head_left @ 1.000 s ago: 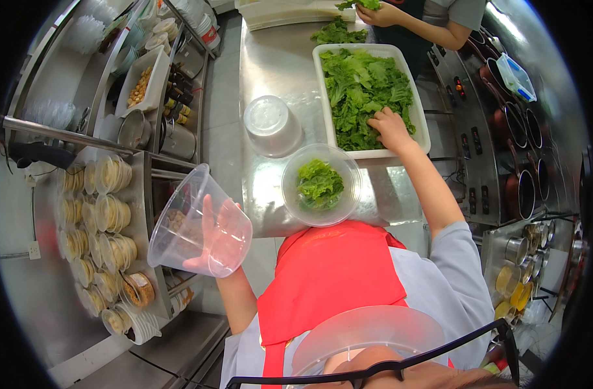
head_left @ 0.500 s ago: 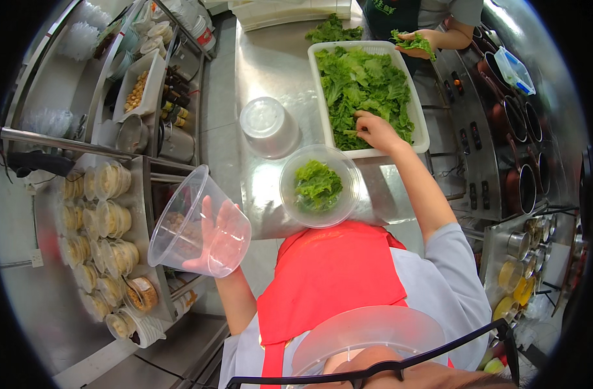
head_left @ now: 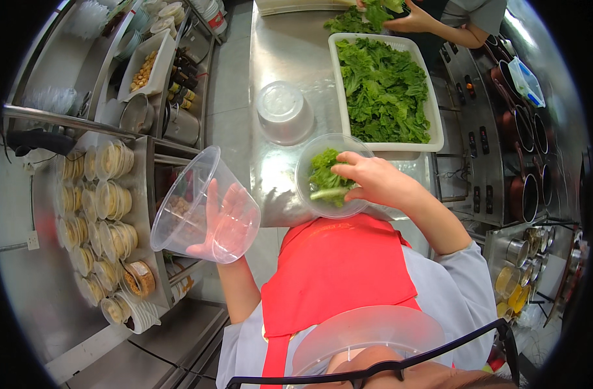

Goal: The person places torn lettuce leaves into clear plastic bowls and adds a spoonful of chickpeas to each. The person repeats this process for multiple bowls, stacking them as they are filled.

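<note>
Tray (head_left: 387, 147) beyond right hand (head_left: 375, 183): brimming with lettuce (head_left: 386, 91). Clear tub (head_left: 187, 219): resting in left hand's (head_left: 222, 223) loose, wide-fingered hold, likely weighing little, needing support near its base. Bowl (head_left: 302, 176) under right hand: cradling leaves (head_left: 322, 167), likely bruising easily; half-curling over them, gripping or merely touching, cannot tell.

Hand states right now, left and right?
Left hand: holding the clear plastic tub, fingers spread.
Right hand: fingers bent at the lettuce in the clear bowl; grip can't be told.
</note>
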A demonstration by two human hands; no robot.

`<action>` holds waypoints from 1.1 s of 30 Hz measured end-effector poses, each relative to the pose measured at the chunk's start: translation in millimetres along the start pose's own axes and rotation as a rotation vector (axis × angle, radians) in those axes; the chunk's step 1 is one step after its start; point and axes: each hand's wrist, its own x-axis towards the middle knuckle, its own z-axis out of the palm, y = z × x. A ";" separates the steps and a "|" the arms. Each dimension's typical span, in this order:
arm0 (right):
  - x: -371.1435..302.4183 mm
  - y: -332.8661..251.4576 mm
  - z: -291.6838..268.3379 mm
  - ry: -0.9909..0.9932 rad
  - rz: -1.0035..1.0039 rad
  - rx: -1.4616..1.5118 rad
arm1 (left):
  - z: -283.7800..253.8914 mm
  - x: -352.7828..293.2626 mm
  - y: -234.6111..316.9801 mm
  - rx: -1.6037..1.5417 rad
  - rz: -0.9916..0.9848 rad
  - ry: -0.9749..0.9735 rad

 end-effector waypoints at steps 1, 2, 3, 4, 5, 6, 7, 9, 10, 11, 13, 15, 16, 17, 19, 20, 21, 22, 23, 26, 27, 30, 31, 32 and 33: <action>3.4 1.3 6.5 -0.037 -0.030 -0.157 | -0.4 1.0 0.3 0.028 0.005 -0.026; 10.5 4.7 13.3 0.063 -0.080 -0.154 | -0.5 1.5 1.0 0.049 0.008 -0.034; 20.5 9.4 19.5 0.139 -0.131 -0.153 | -0.5 2.2 1.6 0.069 0.012 -0.041; 28.1 12.1 26.7 0.246 -0.163 -0.150 | -0.3 2.8 2.3 0.082 0.010 -0.032; 32.9 12.6 34.6 0.020 -0.137 -0.219 | 0.0 3.9 2.8 0.074 0.011 -0.038; 37.6 13.2 39.0 -0.174 -0.090 -0.284 | 0.4 5.0 3.0 0.066 -0.004 -0.012; 39.7 13.9 39.6 -0.432 0.002 -0.361 | 0.7 6.6 2.6 0.036 -0.016 -0.001; 40.3 12.1 35.2 -0.429 0.066 -0.342 | 1.3 9.6 2.0 0.015 -0.031 -0.004; 38.9 11.3 28.8 -0.339 0.048 -0.287 | 1.7 10.8 1.4 0.025 -0.034 -0.016; 36.3 11.8 18.6 -0.231 0.011 -0.225 | 2.3 11.8 0.8 0.032 -0.042 -0.034; 30.2 11.0 -1.2 -0.002 0.018 -0.086 | 3.6 14.0 -0.7 0.088 -0.056 -0.037; 29.1 3.3 -8.9 0.009 0.107 -0.041 | 5.2 16.6 -3.2 0.115 -0.062 -0.018; 29.4 -2.3 -7.1 -0.134 0.087 -0.122 | 5.8 18.9 -5.6 0.111 -0.059 0.004; 30.2 -8.2 -3.4 -0.282 0.138 -0.227 | 5.8 21.7 -8.1 0.101 -0.055 0.025; 29.9 -14.5 4.7 -0.633 0.153 -0.430 | 6.8 25.8 -10.9 0.105 -0.058 0.003; 31.2 -10.9 4.7 -0.573 0.141 -0.371 | 7.4 27.4 -11.2 0.105 -0.060 -0.006; 30.9 -4.1 5.2 -0.564 0.163 -0.325 | 7.9 28.5 -11.4 0.122 -0.066 -0.011; 29.6 9.7 -0.7 -0.328 0.130 -0.120 | 8.4 29.3 -11.2 0.138 -0.070 -0.016; 28.4 29.1 -11.1 -0.066 0.052 0.083 | 9.0 29.8 -11.1 0.111 -0.065 -0.049; 35.8 110.4 -42.4 0.468 0.220 0.055 | 11.0 29.1 -11.3 0.064 -0.084 -0.068; 36.8 141.2 -54.1 0.544 0.204 -0.211 | 11.9 28.7 -11.7 0.071 -0.086 -0.060; 30.0 204.1 -47.4 0.561 0.145 -0.616 | 15.2 27.0 -13.8 0.082 -0.074 -0.021; 25.3 217.1 -46.6 0.600 0.152 -0.549 | 16.4 26.0 -13.9 0.078 -0.070 -0.015; 23.1 225.8 -48.6 0.598 0.236 -0.476 | 17.0 25.7 -14.1 0.070 -0.058 0.004; 20.1 228.6 -49.8 0.729 0.201 -0.215 | 17.3 25.3 -14.0 0.081 -0.057 -0.010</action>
